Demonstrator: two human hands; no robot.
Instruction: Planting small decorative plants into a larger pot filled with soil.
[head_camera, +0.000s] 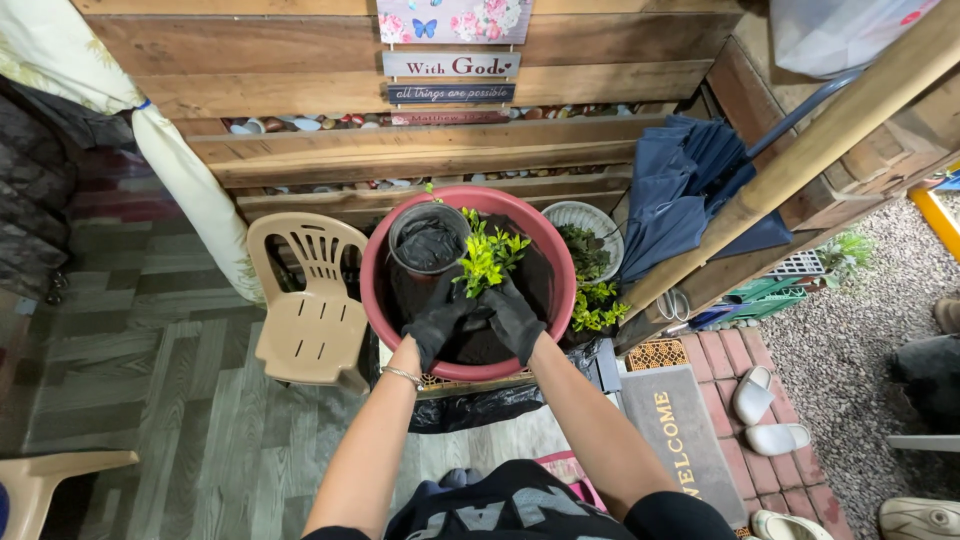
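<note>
both gloved hands are working in the red basin (372, 262) of dark soil: the left hand (436, 318) and right hand (514, 318) are cupping together around the base of the green seedling (487, 256), seemingly steadying it upright. a black pot (428, 238) is sitting at ten o'clock of it, a beige chair (305, 315) at nine.

Beige plastic chair (310, 300) left of basin; folded blue umbrella (690, 190) right; doormat (680, 440); white slippers (765, 415) on bricks.
</note>
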